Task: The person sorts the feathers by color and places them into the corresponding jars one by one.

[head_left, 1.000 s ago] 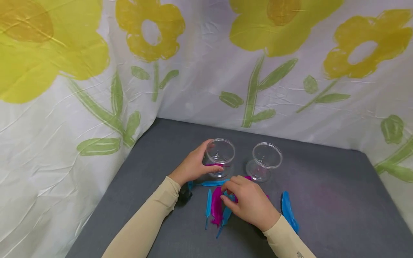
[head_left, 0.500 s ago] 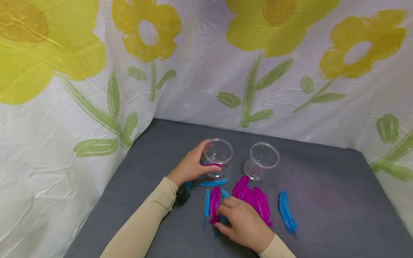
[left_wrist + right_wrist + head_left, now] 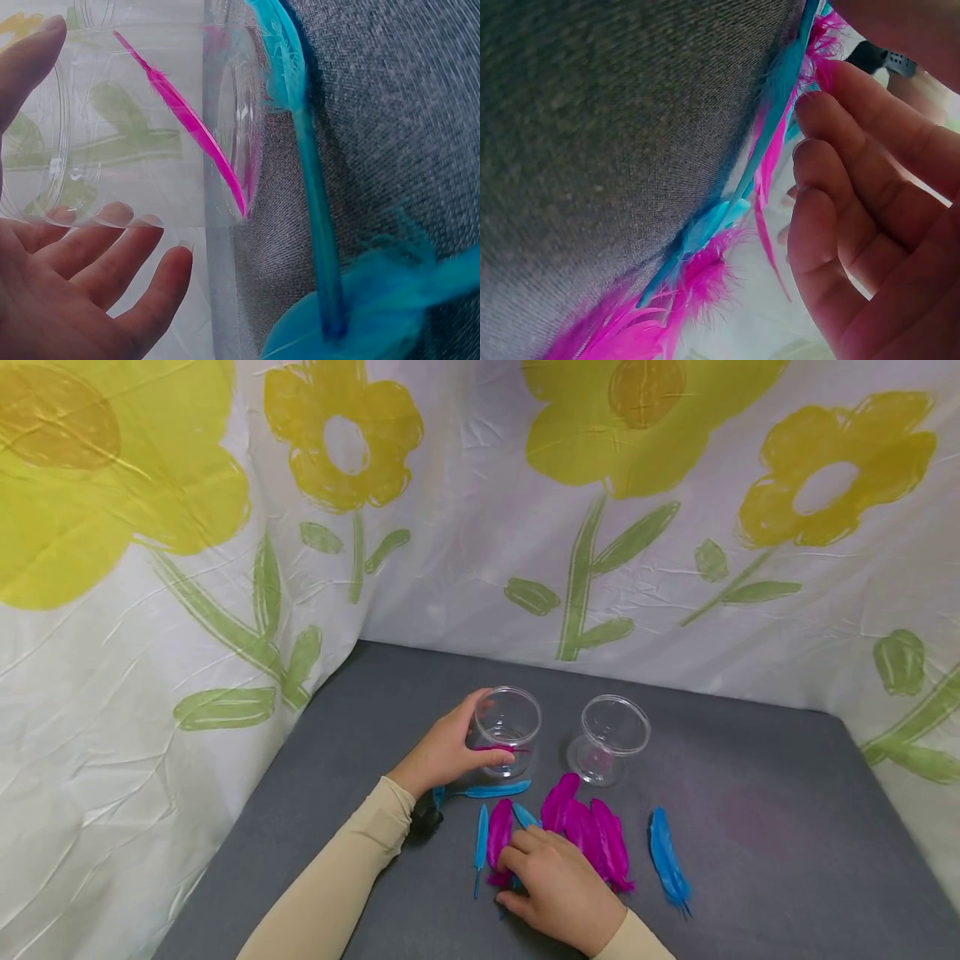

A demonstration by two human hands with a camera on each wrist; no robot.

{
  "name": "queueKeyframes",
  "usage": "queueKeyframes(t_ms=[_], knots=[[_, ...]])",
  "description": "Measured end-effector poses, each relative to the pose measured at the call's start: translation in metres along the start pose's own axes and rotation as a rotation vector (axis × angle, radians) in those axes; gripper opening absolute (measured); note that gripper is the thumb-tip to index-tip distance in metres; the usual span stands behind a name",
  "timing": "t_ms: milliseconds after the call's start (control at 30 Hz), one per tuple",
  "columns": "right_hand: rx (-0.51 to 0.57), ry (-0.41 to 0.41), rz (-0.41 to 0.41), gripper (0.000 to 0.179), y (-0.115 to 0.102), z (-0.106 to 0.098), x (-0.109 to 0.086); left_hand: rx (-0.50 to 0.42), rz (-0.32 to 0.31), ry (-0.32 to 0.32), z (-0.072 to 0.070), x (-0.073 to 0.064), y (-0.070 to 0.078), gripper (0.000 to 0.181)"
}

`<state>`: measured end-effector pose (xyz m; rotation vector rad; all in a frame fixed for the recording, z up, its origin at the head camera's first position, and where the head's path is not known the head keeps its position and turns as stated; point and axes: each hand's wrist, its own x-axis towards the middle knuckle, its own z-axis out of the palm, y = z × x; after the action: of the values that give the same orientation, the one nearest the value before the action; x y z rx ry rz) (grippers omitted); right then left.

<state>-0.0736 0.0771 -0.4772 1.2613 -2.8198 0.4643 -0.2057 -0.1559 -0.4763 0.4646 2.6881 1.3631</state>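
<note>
My left hand [image 3: 450, 745] holds a clear plastic cup [image 3: 519, 714], thumb on the near side and fingers behind it. A thin magenta feather [image 3: 191, 124] shows slanted inside that cup in the left wrist view. My right hand [image 3: 558, 885] is low over the table, with bent fingers and a gap between thumb and forefinger. Under its fingertips lies a blue feather [image 3: 525, 816], mostly hidden by the hand. Left of that hand are a magenta feather [image 3: 499, 828] and a narrow blue feather [image 3: 481, 839]. Another blue feather [image 3: 495, 790] lies in front of the held cup.
A second clear cup [image 3: 615, 727] stands right of the held one. Several magenta feathers [image 3: 585, 827] lie together beyond my right hand, and a blue feather [image 3: 666, 856] lies further right. A flowered white curtain [image 3: 465, 552] borders the grey table [image 3: 757, 777].
My right hand has moved down and slightly left along the blue feather, uncovering the magenta feathers. The left hand and its cup stay in place.
</note>
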Motion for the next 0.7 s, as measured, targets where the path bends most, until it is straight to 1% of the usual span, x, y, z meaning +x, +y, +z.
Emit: queueKeyframes(t_ms=[100,333,467,700], knots=[[-0.009,0.001,0.002,0.024,-0.0001,0.0007,0.0013,0.003,0.008,-0.001,-0.0006,-0.0006,0.0004,0.109],[-0.024,0.011,0.006,0.022,0.0007,0.0021,0.0028,-0.004,-0.002,0.008,-0.0017,-0.0012,0.0029,0.108],[-0.03,0.025,-0.005,0.02,0.0009,0.0028,0.0029,-0.003,0.0,0.011,-0.0022,-0.0014,0.0037,0.108],[-0.058,0.053,-0.036,0.018,0.001,0.0007,0.0003,-0.001,-0.001,0.0,0.0002,0.0006,0.0009,0.108]])
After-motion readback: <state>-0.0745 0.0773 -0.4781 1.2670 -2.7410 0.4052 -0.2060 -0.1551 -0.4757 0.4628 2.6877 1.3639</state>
